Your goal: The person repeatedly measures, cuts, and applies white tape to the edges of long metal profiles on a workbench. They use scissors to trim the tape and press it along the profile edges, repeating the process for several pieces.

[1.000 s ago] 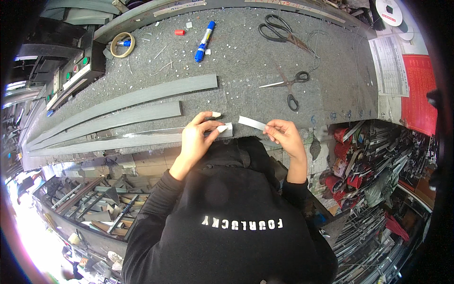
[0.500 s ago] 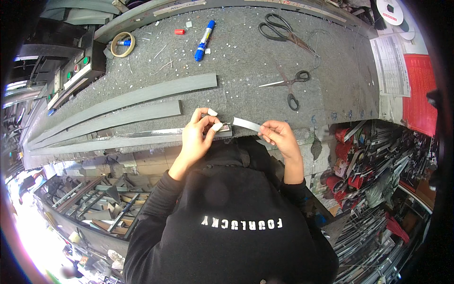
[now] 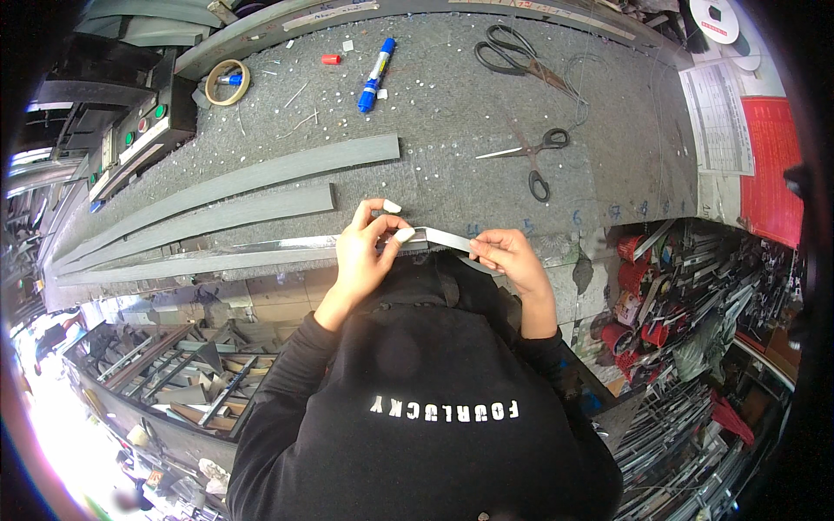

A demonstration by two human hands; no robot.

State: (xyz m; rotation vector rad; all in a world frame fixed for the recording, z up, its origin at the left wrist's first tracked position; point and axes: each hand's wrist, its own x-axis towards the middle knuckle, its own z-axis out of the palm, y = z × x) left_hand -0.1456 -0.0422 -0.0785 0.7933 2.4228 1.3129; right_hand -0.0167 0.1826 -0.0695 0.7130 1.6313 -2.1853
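Red bins (image 3: 638, 252) below the worktop (image 3: 486, 104) hold metal strips; left hand (image 3: 365, 256) and right hand (image 3: 512, 260) fingers pinch a thin, shiny grey strip (image 3: 443, 239).

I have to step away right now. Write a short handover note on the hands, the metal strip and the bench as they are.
Left hand: pinches the thin metal strip at the near bench edge.
Right hand: grips the strip's other end; the strip runs between both hands.
Bench: three long grey strips lie to the left; small scissors, large scissors, a blue marker and a tape roll lie further back.
Done: strip picked up, held at both ends.
Left: whatever is being done to the strip; nothing finished shows.
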